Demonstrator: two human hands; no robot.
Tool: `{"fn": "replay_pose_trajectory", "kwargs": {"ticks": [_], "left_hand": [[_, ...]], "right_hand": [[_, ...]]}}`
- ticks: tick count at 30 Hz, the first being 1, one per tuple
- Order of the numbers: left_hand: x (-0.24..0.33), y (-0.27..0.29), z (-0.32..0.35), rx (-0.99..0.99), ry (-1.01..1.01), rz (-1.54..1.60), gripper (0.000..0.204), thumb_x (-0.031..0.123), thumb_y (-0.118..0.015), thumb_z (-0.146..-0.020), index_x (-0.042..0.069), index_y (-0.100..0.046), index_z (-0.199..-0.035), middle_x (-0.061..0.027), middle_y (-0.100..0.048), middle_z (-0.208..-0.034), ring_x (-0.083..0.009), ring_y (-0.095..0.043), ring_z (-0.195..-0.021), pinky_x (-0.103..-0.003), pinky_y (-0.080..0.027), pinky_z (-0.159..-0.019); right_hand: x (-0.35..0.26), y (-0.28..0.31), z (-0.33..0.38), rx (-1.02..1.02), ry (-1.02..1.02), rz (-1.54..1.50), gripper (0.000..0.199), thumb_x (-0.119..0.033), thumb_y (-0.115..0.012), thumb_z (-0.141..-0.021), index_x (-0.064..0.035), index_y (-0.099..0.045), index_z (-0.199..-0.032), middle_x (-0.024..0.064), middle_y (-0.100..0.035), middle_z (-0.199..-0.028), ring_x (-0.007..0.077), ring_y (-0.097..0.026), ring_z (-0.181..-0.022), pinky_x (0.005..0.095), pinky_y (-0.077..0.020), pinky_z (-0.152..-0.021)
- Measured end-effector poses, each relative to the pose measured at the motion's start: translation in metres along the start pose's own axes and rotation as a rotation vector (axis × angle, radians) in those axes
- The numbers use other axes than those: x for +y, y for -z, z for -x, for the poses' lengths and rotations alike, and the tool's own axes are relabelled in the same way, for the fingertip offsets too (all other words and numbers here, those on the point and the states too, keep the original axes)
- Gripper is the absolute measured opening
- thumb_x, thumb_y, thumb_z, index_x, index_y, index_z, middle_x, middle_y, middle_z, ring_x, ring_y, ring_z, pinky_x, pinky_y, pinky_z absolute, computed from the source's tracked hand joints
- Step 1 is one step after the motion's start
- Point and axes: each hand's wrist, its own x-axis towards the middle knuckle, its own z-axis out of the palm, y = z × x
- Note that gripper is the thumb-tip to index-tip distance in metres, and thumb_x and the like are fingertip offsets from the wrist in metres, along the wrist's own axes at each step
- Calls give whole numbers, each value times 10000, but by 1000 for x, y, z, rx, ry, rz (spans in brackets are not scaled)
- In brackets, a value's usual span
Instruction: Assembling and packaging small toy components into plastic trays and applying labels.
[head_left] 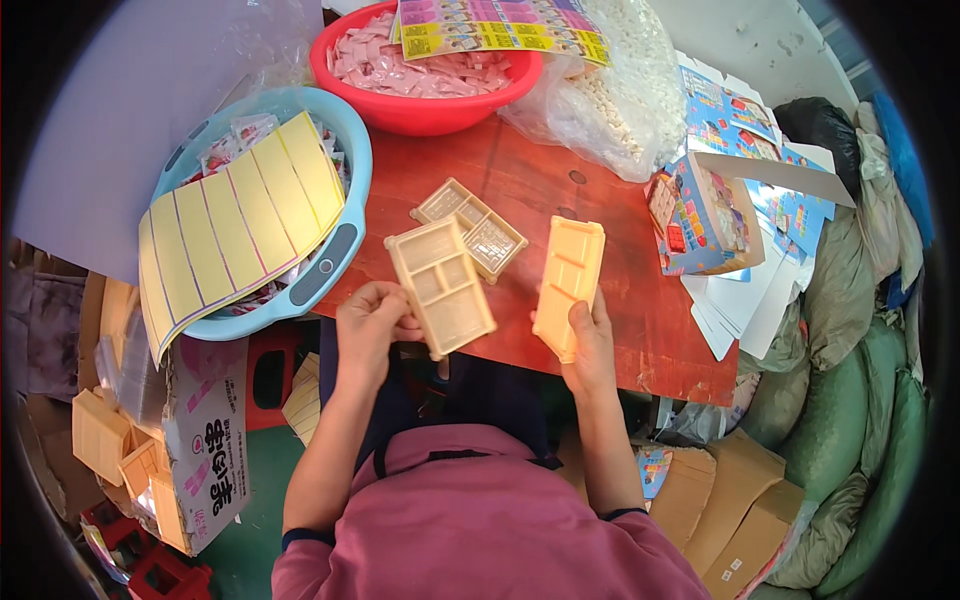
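A red wooden counter (640,335) is set in the middle of the room, above a green floor (265,510). To the right, large green sacks (850,430) are piled. At lower left, a cardboard carton (212,450) is placed, in which cream plastic pieces (102,435) are held; at lower right, brown cardboard (740,500) is seen.

At the counter's left, a light-blue basin (353,210) is filled with small packets, partly covered by a yellow striped sheet (240,225). At the far side, a red basin (430,120) is filled with pink pieces (420,68), and a colourful printed sheet (500,30) is laid across its rim. Beside it, a clear plastic bag (640,100) is filled with small whitish pieces. On the right, flat printed cards are heaped around a blue printed box (690,230), whose flap is raised; its contents cannot be made out clearly.

Between these, a tray is held up in each of the hands, near the counter's front edge. By the left hand (372,325), fingers curled in, a cream compartment tray (440,285) is gripped at its left edge, tilted. By the right hand (590,340), a narrower-looking yellow-orange tray (570,275) is clasped, thumb in front. Beyond the cream one and partly hidden by it, a smaller-looking divided tray (492,245) is left on the counter.
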Motion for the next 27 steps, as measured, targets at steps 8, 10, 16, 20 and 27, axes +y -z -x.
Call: {"fn": "replay_pose_trajectory", "kwargs": {"ticks": [8,10,16,20,27], "left_hand": [[-4,-6,19,120,-537,-582,165,6,-575,-870,-43,-576,-1027,-70,-623,-809,-101,-617,-663,-225,-522,-576],[5,-28,35,-131,-465,-424,79,20,-598,-857,-41,-619,-904,-77,-620,-772,-101,-630,-662,-237,-515,-563],[0,-50,30,-382,-205,35,110,26,-598,-867,-42,-618,-952,-35,-623,-833,-55,-584,-727,-194,-498,-626],[-4,-47,31,-386,-243,-14,135,31,-611,-862,-48,-625,-971,-62,-641,-886,-98,-616,-772,-222,-519,-695],[-5,-48,30,-359,-121,89,118,19,-615,-850,-50,-636,-943,-65,-646,-855,-104,-622,-720,-233,-536,-649]], "right_hand": [[1,-24,6,-186,156,400,800,-256,-689,-803,-12,-243,-1421,123,-357,-1388,212,-377,-1252,317,-306,-1026],[2,-31,5,-273,263,533,824,-289,-702,-795,-13,-242,-1421,139,-330,-1404,218,-350,-1278,326,-299,-1032],[4,-39,8,-316,258,519,884,-414,-705,-770,-5,-254,-1412,167,-350,-1380,254,-344,-1283,365,-298,-1039],[10,-36,8,-306,261,532,873,-416,-700,-776,-5,-261,-1409,171,-351,-1377,264,-344,-1286,371,-298,-1041],[16,-34,7,-312,238,520,867,-418,-695,-780,-12,-261,-1411,170,-346,-1379,266,-339,-1289,374,-295,-1044]]}}
